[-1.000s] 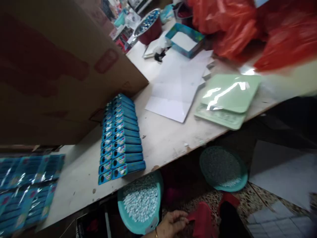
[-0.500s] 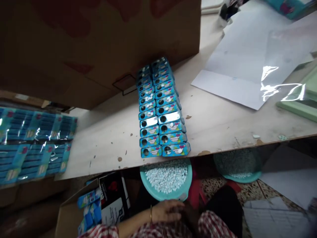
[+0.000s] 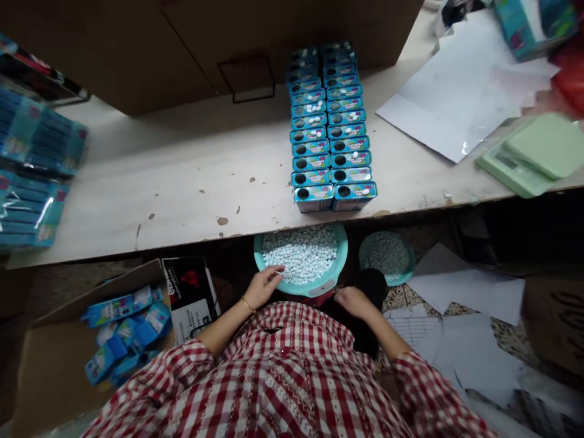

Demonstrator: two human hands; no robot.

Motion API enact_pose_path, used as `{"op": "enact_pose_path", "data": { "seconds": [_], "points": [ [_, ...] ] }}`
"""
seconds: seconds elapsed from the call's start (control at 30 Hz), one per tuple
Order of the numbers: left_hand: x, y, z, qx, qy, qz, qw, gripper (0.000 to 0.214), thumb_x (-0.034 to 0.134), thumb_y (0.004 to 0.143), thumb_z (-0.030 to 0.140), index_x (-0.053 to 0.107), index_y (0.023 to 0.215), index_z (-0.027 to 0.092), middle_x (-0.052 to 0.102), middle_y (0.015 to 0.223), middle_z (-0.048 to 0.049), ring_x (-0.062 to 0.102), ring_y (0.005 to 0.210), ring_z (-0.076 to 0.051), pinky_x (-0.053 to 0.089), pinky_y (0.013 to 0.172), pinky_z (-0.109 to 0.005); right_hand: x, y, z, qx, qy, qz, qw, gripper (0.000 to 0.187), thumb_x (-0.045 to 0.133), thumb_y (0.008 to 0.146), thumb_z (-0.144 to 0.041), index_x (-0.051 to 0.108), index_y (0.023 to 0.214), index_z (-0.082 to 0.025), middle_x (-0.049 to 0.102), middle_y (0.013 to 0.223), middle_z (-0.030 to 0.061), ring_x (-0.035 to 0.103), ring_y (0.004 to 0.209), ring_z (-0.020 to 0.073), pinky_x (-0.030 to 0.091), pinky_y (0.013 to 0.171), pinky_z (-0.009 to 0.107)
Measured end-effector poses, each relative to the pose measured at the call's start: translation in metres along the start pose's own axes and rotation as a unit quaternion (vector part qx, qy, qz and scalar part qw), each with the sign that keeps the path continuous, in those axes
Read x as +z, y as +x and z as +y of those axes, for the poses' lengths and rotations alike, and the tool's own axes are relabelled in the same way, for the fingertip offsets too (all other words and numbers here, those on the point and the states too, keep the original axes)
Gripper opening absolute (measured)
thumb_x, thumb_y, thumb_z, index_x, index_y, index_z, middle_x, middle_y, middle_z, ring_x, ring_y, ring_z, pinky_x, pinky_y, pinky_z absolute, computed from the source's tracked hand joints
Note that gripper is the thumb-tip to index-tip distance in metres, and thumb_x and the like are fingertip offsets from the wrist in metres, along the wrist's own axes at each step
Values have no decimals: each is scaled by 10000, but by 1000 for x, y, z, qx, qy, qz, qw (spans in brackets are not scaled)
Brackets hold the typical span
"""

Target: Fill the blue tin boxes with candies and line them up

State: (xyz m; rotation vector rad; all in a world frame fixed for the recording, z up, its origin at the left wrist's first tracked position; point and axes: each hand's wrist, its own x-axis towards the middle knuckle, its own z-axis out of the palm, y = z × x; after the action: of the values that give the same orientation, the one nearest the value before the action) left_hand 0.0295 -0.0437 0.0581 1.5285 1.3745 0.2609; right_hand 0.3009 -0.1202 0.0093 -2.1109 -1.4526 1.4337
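Note:
My left hand (image 3: 264,287), with a bracelet at the wrist, is at the lower left rim of a turquoise basin (image 3: 341,258) full of small white candies (image 3: 301,252). Its thumb and fingertips come together around a small pale thing too small to name. Beside the basin's lower right rim, my right hand (image 3: 354,302) is closed with curled fingers; what they hold, if anything, is hidden. On the table above stand two rows of blue candy tins (image 3: 312,193) with dark round openings on top. Loose white candies lie on several tin tops.
A large cardboard box (image 3: 137,61) fills the table's back. White paper sheets (image 3: 438,103) and a green scale (image 3: 515,164) lie right. Wrapped blue packs (image 3: 31,207) are at left. Below are an open carton (image 3: 50,359) of blue boxes and a second candy basin (image 3: 408,271).
My hands, together below the basin before, are now apart: the left is at its lower left rim, the right beside its lower right. The view has turned and shifted.

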Motion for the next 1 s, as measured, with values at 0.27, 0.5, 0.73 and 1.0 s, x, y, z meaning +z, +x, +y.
{"op": "enact_pose_path", "data": {
  "seconds": [0.27,0.5,0.73,1.0],
  "points": [
    [-17,-50,-53,48,-48,76,995,361,518,768,399,633,1004,152,629,1041,-95,605,825,-163,498,799,-310,-15,39,-52,-167,-441,66,879,281,372,866,-190,645,918,-152,584,1065,128,451,1002,234,295,829,351],
    [-20,-84,-87,-3,-119,123,985,365,557,740,375,638,1013,147,670,1016,-98,620,922,-205,492,856,-355,8,63,-69,-141,-510,69,846,329,335,852,-128,650,938,-89,564,1063,182,490,978,252,282,846,391],
    [-12,-105,-91,-4,-125,148,981,349,567,739,360,645,1011,155,680,1007,-87,631,909,-201,499,848,-342,-4,59,-79,-154,-475,18,866,257,501,774,-136,631,994,-111,532,1176,161,548,976,234,363,825,329],
    [-3,-107,-77,18,-107,135,985,328,545,761,330,648,1017,152,665,1023,-92,619,909,-204,481,852,-348,-24,52,-119,-186,-239,63,951,74,626,682,-123,641,611,-136,652,852,96,580,844,157,403,755,221]
  ]
}}
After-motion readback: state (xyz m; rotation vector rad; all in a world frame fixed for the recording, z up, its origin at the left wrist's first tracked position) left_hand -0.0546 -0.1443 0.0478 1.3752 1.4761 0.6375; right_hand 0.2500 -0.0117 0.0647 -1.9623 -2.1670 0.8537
